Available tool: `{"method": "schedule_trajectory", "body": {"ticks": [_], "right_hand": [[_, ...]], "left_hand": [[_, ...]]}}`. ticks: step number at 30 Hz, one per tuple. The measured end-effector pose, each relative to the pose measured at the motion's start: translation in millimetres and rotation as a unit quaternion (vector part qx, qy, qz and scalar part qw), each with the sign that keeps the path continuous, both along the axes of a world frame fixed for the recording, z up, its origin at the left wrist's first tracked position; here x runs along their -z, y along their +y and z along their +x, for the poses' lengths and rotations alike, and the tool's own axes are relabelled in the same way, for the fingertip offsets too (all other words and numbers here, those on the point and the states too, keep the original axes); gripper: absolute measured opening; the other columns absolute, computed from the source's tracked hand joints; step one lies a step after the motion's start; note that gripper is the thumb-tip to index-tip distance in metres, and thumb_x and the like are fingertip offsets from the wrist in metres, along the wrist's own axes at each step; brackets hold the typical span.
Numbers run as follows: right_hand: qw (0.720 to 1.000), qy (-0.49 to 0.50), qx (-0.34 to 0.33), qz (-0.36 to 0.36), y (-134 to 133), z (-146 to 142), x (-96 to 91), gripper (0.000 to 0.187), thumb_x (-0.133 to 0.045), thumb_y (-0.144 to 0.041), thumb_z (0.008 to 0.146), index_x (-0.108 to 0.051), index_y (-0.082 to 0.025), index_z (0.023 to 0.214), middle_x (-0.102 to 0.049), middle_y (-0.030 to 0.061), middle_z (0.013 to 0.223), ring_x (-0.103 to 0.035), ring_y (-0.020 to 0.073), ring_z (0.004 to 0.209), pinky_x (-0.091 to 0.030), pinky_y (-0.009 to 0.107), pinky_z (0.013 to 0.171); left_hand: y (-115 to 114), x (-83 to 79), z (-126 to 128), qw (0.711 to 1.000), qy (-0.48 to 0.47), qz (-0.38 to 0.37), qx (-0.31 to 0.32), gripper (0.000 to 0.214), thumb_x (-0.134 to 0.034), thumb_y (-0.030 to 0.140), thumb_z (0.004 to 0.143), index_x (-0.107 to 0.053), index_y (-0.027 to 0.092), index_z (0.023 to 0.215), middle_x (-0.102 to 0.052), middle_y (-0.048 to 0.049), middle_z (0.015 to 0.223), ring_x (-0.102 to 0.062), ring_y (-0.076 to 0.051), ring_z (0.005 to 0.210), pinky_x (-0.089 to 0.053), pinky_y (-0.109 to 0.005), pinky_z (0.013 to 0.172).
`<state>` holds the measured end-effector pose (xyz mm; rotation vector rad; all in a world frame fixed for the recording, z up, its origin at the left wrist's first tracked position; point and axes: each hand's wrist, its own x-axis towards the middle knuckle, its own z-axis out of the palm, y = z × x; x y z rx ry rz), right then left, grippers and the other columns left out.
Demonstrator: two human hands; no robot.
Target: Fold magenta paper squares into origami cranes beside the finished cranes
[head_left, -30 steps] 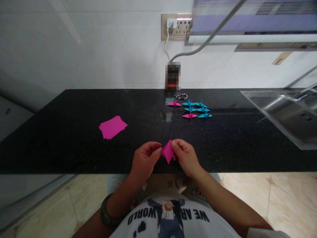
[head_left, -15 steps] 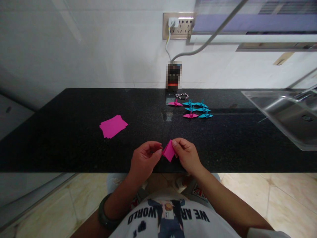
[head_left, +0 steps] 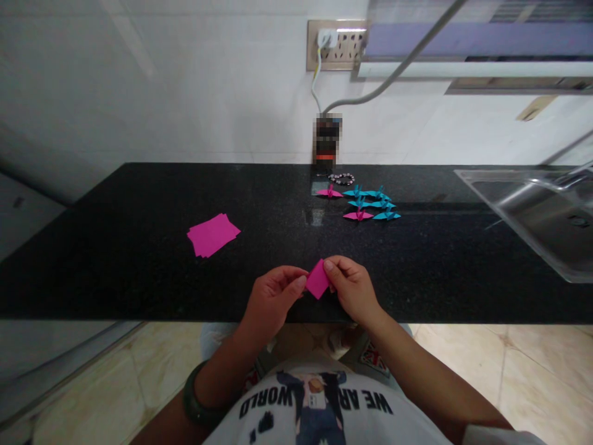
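Note:
A small folded pink paper (head_left: 317, 279) is held just above the front edge of the black counter (head_left: 139, 259). My left hand (head_left: 271, 300) pinches its left corner with thumb and fingers closed. My right hand (head_left: 354, 290) pinches its right side, fingers curled. A stack of pink paper squares (head_left: 212, 234) lies on the counter to the left. Several folded paper cranes (head_left: 365, 204), blue and pink, sit further back on the right.
A steel sink (head_left: 542, 210) is set into the counter at the right. A blurred dark object (head_left: 327, 141) stands against the white wall, under a socket (head_left: 334, 44) with a plugged cable. A beaded ring (head_left: 341, 178) lies beside the cranes. Tiled floor shows below.
The folded pink paper has turned slightly between my fingers and looks flatter and smaller. Both hands stay in nearly the same place.

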<state>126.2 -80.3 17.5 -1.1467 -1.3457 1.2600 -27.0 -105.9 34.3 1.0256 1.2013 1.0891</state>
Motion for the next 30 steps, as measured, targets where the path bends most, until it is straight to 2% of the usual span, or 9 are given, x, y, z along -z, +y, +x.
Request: {"method": "schedule_trajectory", "body": {"ticks": [4,8,12,16,21,23,26,28,30], "right_hand": [[1.0,0.008,-0.009,-0.016,0.1,0.5,2.9,0.025,-0.048,-0.037,0.081,-0.055,-0.015,0.072,-0.045,-0.0037,0.053,-0.038,0.0075,0.046,-0.03,0.021,0.044],[0.999,0.019,-0.02,-0.019,0.8,0.4,3.7,0.025,-0.048,-0.037,0.081,-0.055,-0.015,0.071,-0.044,-0.0038,0.053,-0.038,0.0072,0.046,-0.03,0.02,0.044],[0.999,0.015,-0.028,-0.016,1.4,0.2,2.5,0.025,-0.048,-0.036,0.081,-0.056,-0.015,0.072,-0.045,-0.0034,0.054,-0.038,0.0073,0.047,-0.031,0.02,0.044],[0.999,-0.006,-0.032,0.0,1.0,0.0,0.5,0.026,-0.05,-0.036,0.08,-0.06,-0.015,0.072,-0.048,-0.002,0.056,-0.04,0.0075,0.049,-0.033,0.02,0.046],[0.996,-0.039,-0.082,0.008,0.6,-1.0,2.3,0.027,-0.051,-0.037,0.079,-0.065,-0.015,0.073,-0.055,0.0006,0.063,-0.047,0.01,0.056,-0.038,0.022,0.052],[0.995,-0.051,-0.086,0.019,-0.5,-1.2,3.9,0.026,-0.05,-0.038,0.079,-0.065,-0.016,0.076,-0.057,0.0016,0.067,-0.05,0.0115,0.061,-0.04,0.023,0.056],[0.997,-0.044,-0.039,0.052,-4.4,0.3,2.8,0.03,-0.049,-0.042,0.079,-0.061,-0.017,0.091,-0.059,0.0042,0.079,-0.053,0.0139,0.069,-0.041,0.024,0.059],[0.994,-0.051,-0.025,0.094,-7.7,1.5,-1.0,0.038,-0.054,-0.045,0.074,-0.057,-0.018,0.101,-0.058,0.0057,0.087,-0.053,0.0156,0.074,-0.042,0.024,0.058],[0.985,-0.109,-0.047,0.123,-10.4,1.7,-5.3,0.04,-0.065,-0.04,0.066,-0.059,-0.018,0.099,-0.058,0.0056,0.088,-0.052,0.0162,0.075,-0.041,0.024,0.058]], "left_hand": [[0.8,3.2,-1.5,0.997,-0.068,-0.029,0.023,0.017,-0.062,0.029,0.072,-0.063,0.015,0.082,-0.064,-0.0016,0.074,-0.057,-0.01,0.063,-0.046,-0.021,0.059],[0.8,4.6,-2.3,0.995,-0.085,-0.045,0.031,0.017,-0.062,0.029,0.071,-0.063,0.015,0.082,-0.064,-0.0012,0.073,-0.057,-0.008,0.061,-0.046,-0.02,0.058],[2.5,4.2,-2.3,0.997,-0.064,-0.025,0.037,0.017,-0.065,0.025,0.068,-0.063,0.015,0.082,-0.064,-0.0012,0.074,-0.057,-0.009,0.065,-0.046,-0.02,0.062],[5.1,6.4,-2.6,0.999,-0.009,0.031,0.032,0.029,-0.067,0.022,0.065,-0.06,0.015,0.093,-0.064,-0.0041,0.082,-0.058,-0.013,0.075,-0.046,-0.025,0.07],[7.4,8.4,-1.6,0.998,0.012,0.029,0.049,0.033,-0.066,0.028,0.066,-0.06,0.015,0.096,-0.059,-0.0004,0.07,-0.055,-0.011,0.063,-0.044,-0.022,0.059],[8.8,7.7,-0.6,0.999,0.01,0.015,0.051,0.03,-0.066,0.029,0.066,-0.062,0.014,0.092,-0.059,0.0001,0.067,-0.053,-0.01,0.058,-0.042,-0.021,0.054],[11.8,6.1,0.1,1.0,0.02,-0.005,0.022,0.028,-0.065,0.031,0.066,-0.063,0.013,0.088,-0.062,-0.0018,0.069,-0.054,-0.011,0.058,-0.041,-0.021,0.053],[14.1,5.5,-0.6,0.999,0.039,-0.012,0.004,0.03,-0.065,0.031,0.065,-0.063,0.012,0.088,-0.063,-0.0035,0.072,-0.056,-0.012,0.06,-0.042,-0.022,0.054],[16.1,5.6,-2.0,0.998,0.064,-0.01,-0.001,0.031,-0.066,0.03,0.065,-0.063,0.011,0.089,-0.064,-0.0042,0.073,-0.056,-0.013,0.061,-0.042,-0.022,0.055]]}}
